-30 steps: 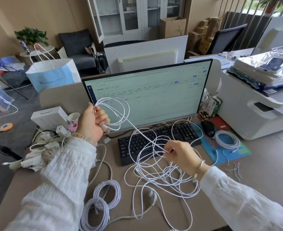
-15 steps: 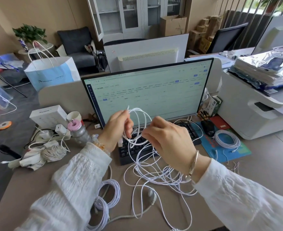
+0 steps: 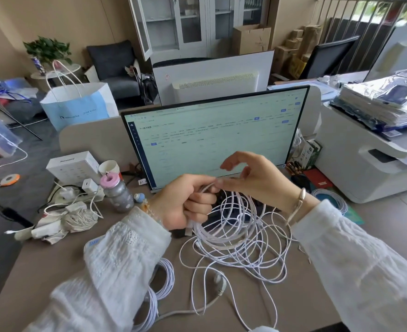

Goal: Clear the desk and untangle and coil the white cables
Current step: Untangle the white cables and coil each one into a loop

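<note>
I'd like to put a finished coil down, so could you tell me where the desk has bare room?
Bare desk shows in front of the charger clutter, left of the left sleeve, and between the printer and the right sleeve. The middle is crowded with tangled white cables, with coils beside them.
</note>
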Demonstrator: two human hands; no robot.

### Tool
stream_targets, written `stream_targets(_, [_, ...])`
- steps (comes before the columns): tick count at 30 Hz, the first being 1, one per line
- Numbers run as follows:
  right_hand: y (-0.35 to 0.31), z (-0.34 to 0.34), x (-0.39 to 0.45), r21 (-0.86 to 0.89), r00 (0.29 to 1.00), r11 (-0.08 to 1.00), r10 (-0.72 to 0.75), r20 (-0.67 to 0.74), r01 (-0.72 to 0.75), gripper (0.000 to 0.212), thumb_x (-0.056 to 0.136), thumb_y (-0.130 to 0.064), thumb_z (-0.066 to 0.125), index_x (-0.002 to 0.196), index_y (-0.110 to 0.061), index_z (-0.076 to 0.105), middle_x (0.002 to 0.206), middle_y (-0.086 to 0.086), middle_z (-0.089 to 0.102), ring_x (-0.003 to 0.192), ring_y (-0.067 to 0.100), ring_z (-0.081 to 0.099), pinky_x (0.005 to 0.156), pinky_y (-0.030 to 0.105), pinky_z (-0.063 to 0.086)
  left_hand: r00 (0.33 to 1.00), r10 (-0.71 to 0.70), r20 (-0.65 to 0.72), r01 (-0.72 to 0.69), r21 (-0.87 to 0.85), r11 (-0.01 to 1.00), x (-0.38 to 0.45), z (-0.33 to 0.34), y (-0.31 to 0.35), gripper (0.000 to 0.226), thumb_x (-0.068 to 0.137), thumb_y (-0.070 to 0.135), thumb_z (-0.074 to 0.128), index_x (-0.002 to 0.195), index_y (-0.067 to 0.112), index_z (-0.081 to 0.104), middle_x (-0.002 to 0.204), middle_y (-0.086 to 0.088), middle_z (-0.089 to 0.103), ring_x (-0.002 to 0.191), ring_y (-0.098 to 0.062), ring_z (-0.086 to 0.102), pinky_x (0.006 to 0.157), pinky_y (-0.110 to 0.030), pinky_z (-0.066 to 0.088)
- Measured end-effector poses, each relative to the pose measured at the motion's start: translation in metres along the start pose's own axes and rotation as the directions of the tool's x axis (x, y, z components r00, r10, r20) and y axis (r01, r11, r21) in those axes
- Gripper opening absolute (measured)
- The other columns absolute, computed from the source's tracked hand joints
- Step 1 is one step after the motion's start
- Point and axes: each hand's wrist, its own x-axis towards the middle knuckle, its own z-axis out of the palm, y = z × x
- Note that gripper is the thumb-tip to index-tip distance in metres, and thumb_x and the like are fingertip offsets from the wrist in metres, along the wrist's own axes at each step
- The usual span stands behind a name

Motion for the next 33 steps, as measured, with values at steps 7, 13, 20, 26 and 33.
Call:
stream_targets(7, [0.025,0.005,-0.014,0.715,0.822,0.498,-0.008,0.570,-0.491,0.018,0.092,-0.012,0.055,0.081,-0.002,0.067,0.067,0.015,0.062,0.070,0.026,0.070,0.078,0.041,0.057,1.000,0.015,-0.001,-0.015,-0.171,0.985,0.003,-0.011,0.000,0.029,0.091,0.026,0.042,0.064,0.015,0.047,0.050,0.010,0.009,0.038,-0.006,0.006,0.031,-0.016,0.021])
stream_targets(13, [0.037,0.009,-0.015,0.784,0.813,0.235,0.052,0.580,-0.575,0.042,0.096,-0.044,0.042,0.085,-0.007,0.061,0.047,-0.011,0.022,0.038,0.004,0.022,0.044,0.018,0.035,0.996,0.006,0.091,0.010,-0.177,0.984,0.009,-0.026,-0.015,0.031,0.099,0.029,0.040,0.074,0.013,0.048,0.052,0.008,0.020,0.044,-0.008,0.017,0.057,-0.021,0.040])
stream_targets(20, [0.037,0.016,-0.008,0.778,0.851,0.346,0.251,0.461,-0.524,0.028,0.084,-0.039,0.056,0.071,-0.015,0.049,0.048,-0.010,0.015,0.042,0.007,0.007,0.036,0.017,0.012,0.999,0.051,-0.016,-0.053,-0.289,0.956,0.020,-0.011,-0.018,0.035,0.094,0.032,0.045,0.066,0.013,0.047,0.046,0.009,0.017,0.041,-0.008,0.009,0.039,-0.020,0.034])
stream_targets(26, [0.045,0.028,-0.011,0.868,0.881,0.179,0.198,0.429,-0.463,0.035,0.088,-0.045,0.053,0.077,-0.012,0.057,0.049,-0.007,0.032,0.041,0.007,0.031,0.043,0.018,0.030,0.985,0.126,-0.114,-0.159,-0.347,0.924,0.032,-0.008,-0.015,0.029,0.089,0.033,0.050,0.066,0.017,0.040,0.047,0.010,0.012,0.040,-0.005,0.005,0.034,-0.015,0.014])
stream_targets(33, [0.045,0.050,-0.034,0.907,0.900,-0.216,0.174,0.400,-0.362,0.041,0.088,-0.049,0.048,0.063,-0.016,0.051,0.046,-0.006,0.048,0.055,0.015,0.063,0.068,0.033,0.057,0.978,0.175,-0.114,-0.208,-0.451,0.868,0.035,-0.018,-0.029,0.037,0.099,0.032,0.042,0.065,0.017,0.042,0.041,0.009,0.023,0.029,-0.004,0.020,0.034,-0.015,0.028])
